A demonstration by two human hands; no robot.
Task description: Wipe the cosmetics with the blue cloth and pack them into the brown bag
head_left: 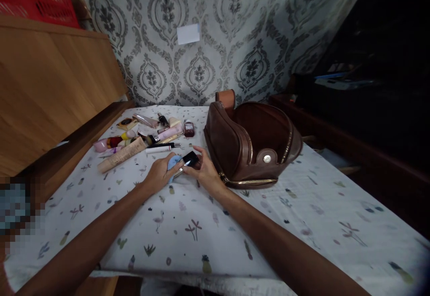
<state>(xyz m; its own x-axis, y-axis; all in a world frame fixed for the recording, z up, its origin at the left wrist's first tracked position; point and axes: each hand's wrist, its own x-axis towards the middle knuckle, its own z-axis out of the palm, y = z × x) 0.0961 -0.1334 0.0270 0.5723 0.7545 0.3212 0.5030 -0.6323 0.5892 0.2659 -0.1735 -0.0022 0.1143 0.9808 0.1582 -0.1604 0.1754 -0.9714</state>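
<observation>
One patterned tabletop (181, 242) carries everything around my left grip (160, 170) and right grip (207, 170). Just right of them, the brown bag (215, 141) gapes, probably for easy reach inside. Beyond the left grip, cosmetics (170, 132) lie clustered, likely leaving working room. Between both, the black-capped bottle (190, 159) is clamped: right fingers pinch its cap, left ones close on the blue pad (172, 164) against it, seemingly for steadiness.

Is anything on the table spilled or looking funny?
I see no spills or breaks. The jumbled pile of beige, pink and black cosmetics looks messy, pointing every which way. Right of it, the brown leather bag gapes unzipped. Untidy, but not really strange.
</observation>
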